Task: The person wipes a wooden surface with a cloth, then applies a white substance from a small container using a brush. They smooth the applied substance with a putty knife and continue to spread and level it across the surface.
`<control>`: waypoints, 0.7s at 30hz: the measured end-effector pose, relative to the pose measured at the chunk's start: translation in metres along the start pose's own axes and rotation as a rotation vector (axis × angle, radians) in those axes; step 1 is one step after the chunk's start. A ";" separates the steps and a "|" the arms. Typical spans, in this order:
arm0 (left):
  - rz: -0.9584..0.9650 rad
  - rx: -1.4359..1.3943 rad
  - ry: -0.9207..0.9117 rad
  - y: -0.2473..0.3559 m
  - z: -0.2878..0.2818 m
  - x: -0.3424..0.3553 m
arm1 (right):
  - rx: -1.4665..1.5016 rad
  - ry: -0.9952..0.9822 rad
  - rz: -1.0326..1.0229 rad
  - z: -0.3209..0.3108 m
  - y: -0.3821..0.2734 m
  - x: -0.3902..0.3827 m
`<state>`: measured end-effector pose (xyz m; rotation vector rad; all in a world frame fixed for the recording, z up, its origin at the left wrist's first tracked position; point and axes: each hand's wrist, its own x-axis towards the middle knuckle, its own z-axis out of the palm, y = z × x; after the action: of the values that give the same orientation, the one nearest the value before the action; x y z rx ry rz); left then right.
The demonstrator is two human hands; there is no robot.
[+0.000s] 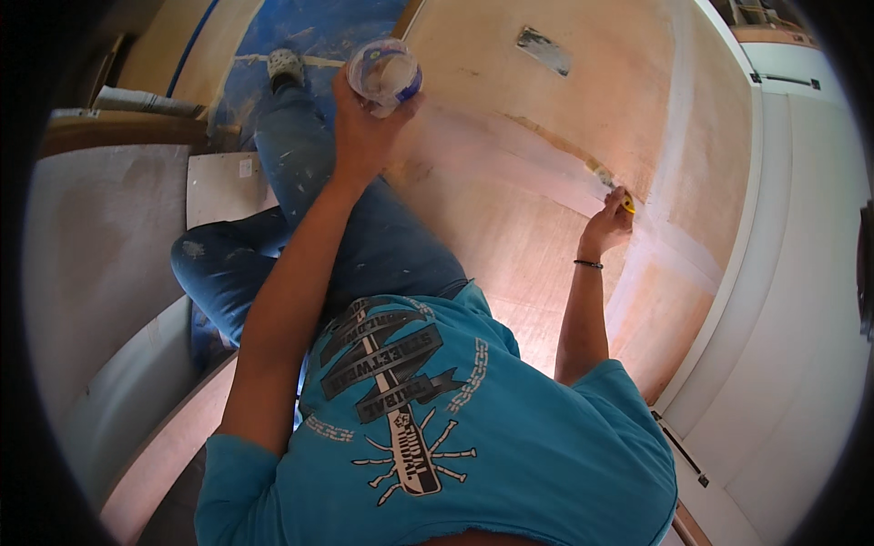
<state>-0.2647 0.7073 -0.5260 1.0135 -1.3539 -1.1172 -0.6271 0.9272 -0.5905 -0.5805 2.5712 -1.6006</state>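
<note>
My left hand [362, 127] grips a clear plastic cup [386, 73] with a blue band and pale contents, held up at the top middle. At the right, my right hand [605, 221] is closed on a yellow-handled paintbrush [626, 202]; its bristle end points up and left, at a brownish strip beside a pale pinkish band [519, 168] on the light wooden panel [473, 246]. Lighter white bands cross the panel near my right hand. A small dark rectangular patch [543, 50] sits higher on the panel.
My legs in paint-spotted jeans [300, 164] stretch toward a blue sheet [282, 27] at the top left. A grey panel [100, 246] and a rolled paper [146, 102] are at the left. A white panel [787, 227] with dark fittings lines the right side.
</note>
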 end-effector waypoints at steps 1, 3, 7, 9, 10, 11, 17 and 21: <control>0.019 0.021 -0.004 0.002 -0.006 0.006 | 0.154 -0.018 -0.046 0.015 -0.013 -0.001; 0.052 0.072 0.000 0.004 -0.026 0.018 | 0.283 -0.111 -0.149 0.056 -0.054 -0.019; 0.198 0.200 0.043 0.009 -0.060 0.042 | 0.380 -0.430 -0.341 0.175 -0.120 -0.077; 0.160 0.308 0.089 0.024 -0.071 0.027 | 0.269 -0.538 -0.640 0.207 -0.142 -0.109; 0.190 0.315 0.117 0.023 -0.077 0.022 | 0.210 -0.586 -0.791 0.216 -0.148 -0.119; 0.221 0.321 0.143 0.022 -0.083 0.017 | 0.167 -0.644 -0.819 0.217 -0.148 -0.127; 0.058 0.482 0.187 0.035 -0.092 -0.006 | 0.163 -0.883 -1.006 0.200 -0.111 -0.163; 0.099 0.358 0.224 0.014 -0.090 -0.018 | 0.264 -0.948 -0.703 0.152 -0.112 -0.190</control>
<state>-0.1729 0.7204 -0.5159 1.2730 -1.4311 -0.6763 -0.3817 0.8193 -0.5899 -1.7936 1.4896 -1.2438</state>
